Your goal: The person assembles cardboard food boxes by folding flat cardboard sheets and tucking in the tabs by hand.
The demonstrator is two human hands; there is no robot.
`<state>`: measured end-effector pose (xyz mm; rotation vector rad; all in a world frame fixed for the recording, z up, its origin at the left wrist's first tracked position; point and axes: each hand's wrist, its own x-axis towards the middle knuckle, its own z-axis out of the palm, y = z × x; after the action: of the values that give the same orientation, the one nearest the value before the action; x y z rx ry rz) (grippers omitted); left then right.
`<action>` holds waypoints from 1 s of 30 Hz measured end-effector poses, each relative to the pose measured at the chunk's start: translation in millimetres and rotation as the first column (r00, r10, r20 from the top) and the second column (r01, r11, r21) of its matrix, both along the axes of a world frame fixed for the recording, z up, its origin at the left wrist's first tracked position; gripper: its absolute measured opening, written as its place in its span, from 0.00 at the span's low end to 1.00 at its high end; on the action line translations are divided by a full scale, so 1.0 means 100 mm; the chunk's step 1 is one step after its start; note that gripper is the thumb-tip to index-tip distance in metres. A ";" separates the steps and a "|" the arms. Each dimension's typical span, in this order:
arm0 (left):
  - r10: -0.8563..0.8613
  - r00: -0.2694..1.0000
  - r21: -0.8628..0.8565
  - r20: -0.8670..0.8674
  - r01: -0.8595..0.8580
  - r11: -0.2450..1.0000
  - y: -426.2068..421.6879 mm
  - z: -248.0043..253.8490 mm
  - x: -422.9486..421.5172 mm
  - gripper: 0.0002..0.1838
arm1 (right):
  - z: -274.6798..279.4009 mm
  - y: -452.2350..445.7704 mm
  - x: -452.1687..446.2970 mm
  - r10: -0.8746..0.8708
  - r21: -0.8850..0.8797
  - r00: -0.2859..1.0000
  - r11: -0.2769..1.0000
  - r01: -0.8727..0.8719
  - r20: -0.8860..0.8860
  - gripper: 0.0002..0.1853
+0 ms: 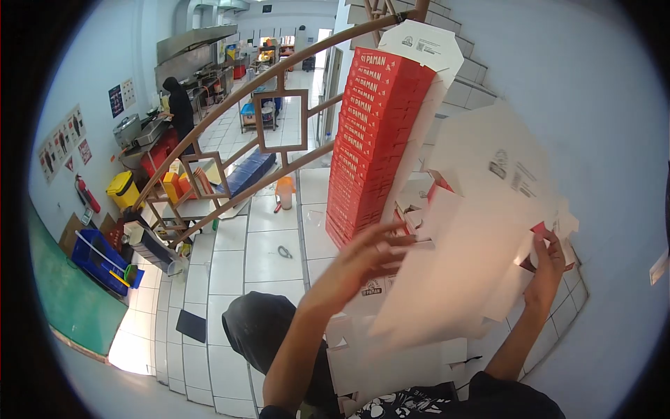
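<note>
A large white cardboard box blank [447, 272] is tilted up in front of me, its lower edge blurred. My right hand [546, 269] pinches its right side by a small red flap. To the left of the blank, my left hand [363, 262] has its fingers stretched out and smeared a little by motion; no grip on the cardboard shows. Behind the left hand rises a tall stack of red boxes [370, 133] printed "SI PAMAN", with a white lid panel on top. Another printed white cardboard panel [481, 153] leans behind the blank.
A brown metal stair railing [241, 84] runs along the left, with white steps [467, 91] behind the stack. My dark-clothed knee [262, 325] is below. An orange-rimmed cup [285, 192] stands on the tiles. A person in black [180, 112] works at a far kitchen counter.
</note>
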<state>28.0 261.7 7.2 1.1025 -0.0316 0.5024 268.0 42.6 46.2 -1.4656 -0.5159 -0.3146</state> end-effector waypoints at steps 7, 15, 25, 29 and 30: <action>0.023 0.997 0.192 -0.078 -0.007 0.981 -0.16 -0.11 0.08 0.29 | -0.03 0.21 -0.16 0.198 0.129 0.965 0.976 -0.177 -0.171 0.13; 0.332 0.940 0.076 -0.078 -0.327 0.942 -0.14 0.04 0.05 0.14 | -0.05 0.20 -0.22 0.748 0.542 0.653 0.600 -0.589 -0.117 0.17; 0.388 0.920 0.204 -0.057 -0.369 0.907 -0.14 0.00 0.06 0.14 | -0.38 0.27 -0.33 0.837 0.254 0.378 0.495 -0.831 -0.396 0.30; 0.327 0.944 0.275 -0.047 -0.303 0.913 -0.17 0.05 0.01 0.14 | -0.32 0.42 -0.42 0.686 0.016 0.574 0.648 -0.761 -0.447 0.29; 0.306 0.948 0.268 -0.081 -0.275 0.923 -0.15 0.02 -0.01 0.16 | -0.33 0.42 -0.41 0.679 -0.026 0.578 0.638 -0.770 -0.453 0.29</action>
<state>27.0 246.6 9.1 1.3978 0.1826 0.7115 227.1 84.4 13.4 -1.3438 -0.7863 0.7372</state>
